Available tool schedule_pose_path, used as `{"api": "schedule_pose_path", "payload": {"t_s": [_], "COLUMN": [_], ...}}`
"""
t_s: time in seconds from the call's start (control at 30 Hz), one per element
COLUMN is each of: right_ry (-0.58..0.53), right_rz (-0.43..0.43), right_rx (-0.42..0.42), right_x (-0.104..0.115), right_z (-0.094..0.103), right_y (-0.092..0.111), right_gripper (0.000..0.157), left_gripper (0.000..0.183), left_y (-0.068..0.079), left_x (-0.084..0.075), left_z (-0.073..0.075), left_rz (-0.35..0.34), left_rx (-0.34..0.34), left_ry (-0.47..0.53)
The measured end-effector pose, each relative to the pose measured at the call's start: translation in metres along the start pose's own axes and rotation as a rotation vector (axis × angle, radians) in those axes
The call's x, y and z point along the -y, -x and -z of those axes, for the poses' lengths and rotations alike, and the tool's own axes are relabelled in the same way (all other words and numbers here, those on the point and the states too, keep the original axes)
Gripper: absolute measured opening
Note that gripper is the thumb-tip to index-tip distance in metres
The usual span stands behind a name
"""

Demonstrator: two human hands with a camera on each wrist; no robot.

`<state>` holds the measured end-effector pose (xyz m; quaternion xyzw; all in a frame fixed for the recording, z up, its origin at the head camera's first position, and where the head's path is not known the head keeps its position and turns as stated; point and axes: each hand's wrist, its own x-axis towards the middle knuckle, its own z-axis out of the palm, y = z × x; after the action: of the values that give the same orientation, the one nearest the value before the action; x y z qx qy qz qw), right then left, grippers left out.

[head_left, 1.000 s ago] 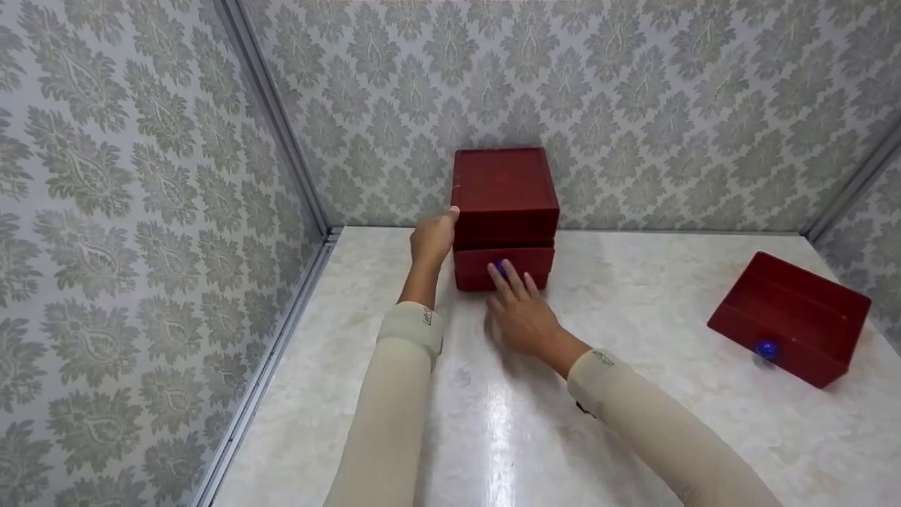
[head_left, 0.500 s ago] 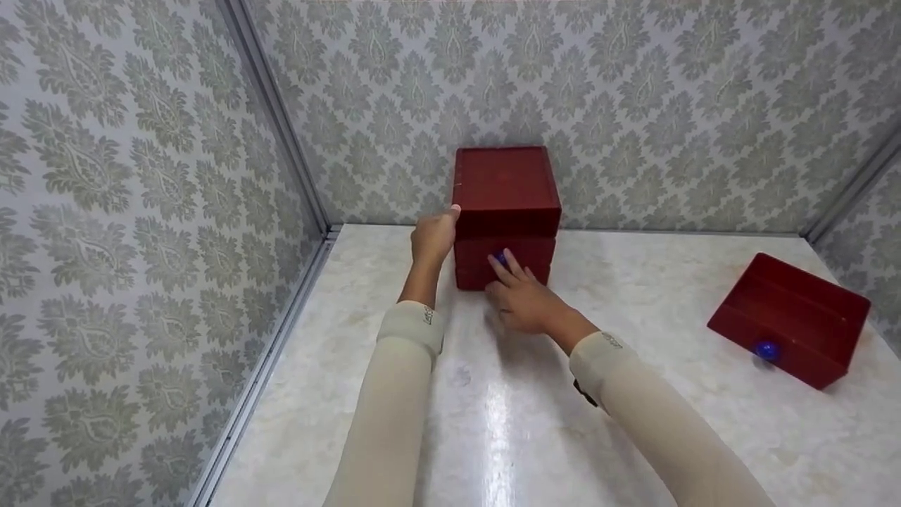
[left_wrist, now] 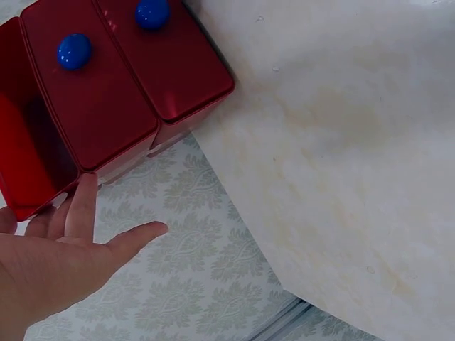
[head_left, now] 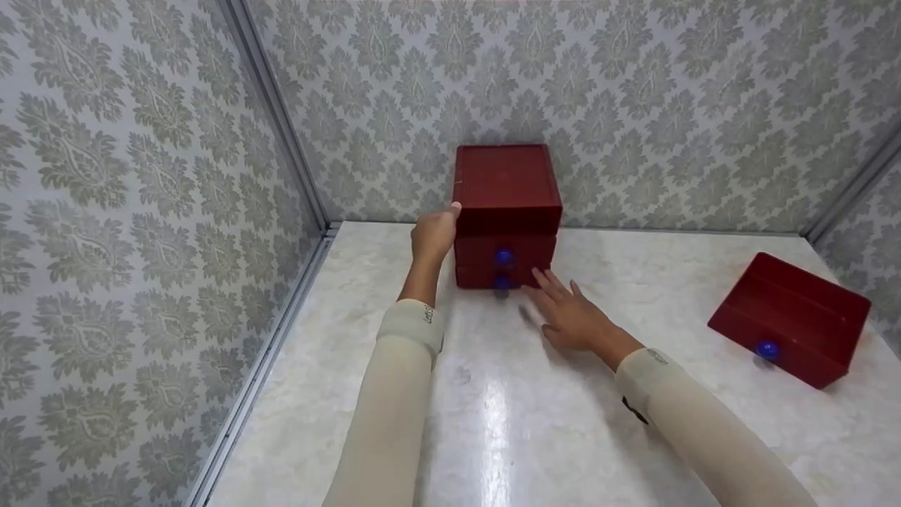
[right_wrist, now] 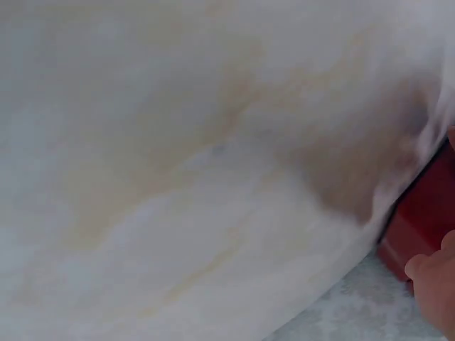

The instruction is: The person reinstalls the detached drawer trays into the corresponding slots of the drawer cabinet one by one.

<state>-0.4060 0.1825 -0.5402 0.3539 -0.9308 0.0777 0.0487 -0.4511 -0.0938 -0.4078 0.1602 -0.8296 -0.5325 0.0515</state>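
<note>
A red drawer cabinet (head_left: 508, 179) stands against the back wall with an unfilled top slot (left_wrist: 32, 138). Its two lower drawers are in: the middle drawer (left_wrist: 89, 99) and the bottom drawer (left_wrist: 170, 67). Each has a round blue knob on its front. My left hand (head_left: 433, 236) rests at the cabinet's left side near the top slot, its fingers (left_wrist: 84, 209) fairly straight against the side wall. With fingers spread, my right hand (head_left: 574, 320) is at the lower right of the drawer fronts, fingertips right by the bottom drawer and holding nothing.
A loose red drawer (head_left: 795, 310) with a blue knob (head_left: 766, 349) sits on the marbled table (head_left: 633, 274) at the right. Patterned walls (head_left: 605, 91) enclose the back and both sides, and a metal rail (head_left: 271, 359) runs along the left table edge.
The middle drawer has gone back flush into the cabinet under my right hand. The right hand has then drawn away from its knob, down and to the right. The left hand stays put.
</note>
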Motion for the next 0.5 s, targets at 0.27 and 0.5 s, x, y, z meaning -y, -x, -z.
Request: {"api": "schedule_pose_path", "payload": {"t_s": [0.27,0.5], "right_ry": [0.219,0.286], "right_rz": [-0.228,-0.527], "right_rx": [-0.157,-0.221], "right_x": [-0.040,-0.082], "right_z": [0.009,0.030], "right_y": [0.026,0.051], "right_gripper": [0.088,0.067], "left_gripper": [0.060,0.060], "left_y": [0.001,0.002], "left_x": [-0.001,0.000], "left_z": [0.000,0.001], "left_rz": [0.015,0.014], "left_rx": [-0.001,-0.007], "left_ry": [0.015,0.021]}}
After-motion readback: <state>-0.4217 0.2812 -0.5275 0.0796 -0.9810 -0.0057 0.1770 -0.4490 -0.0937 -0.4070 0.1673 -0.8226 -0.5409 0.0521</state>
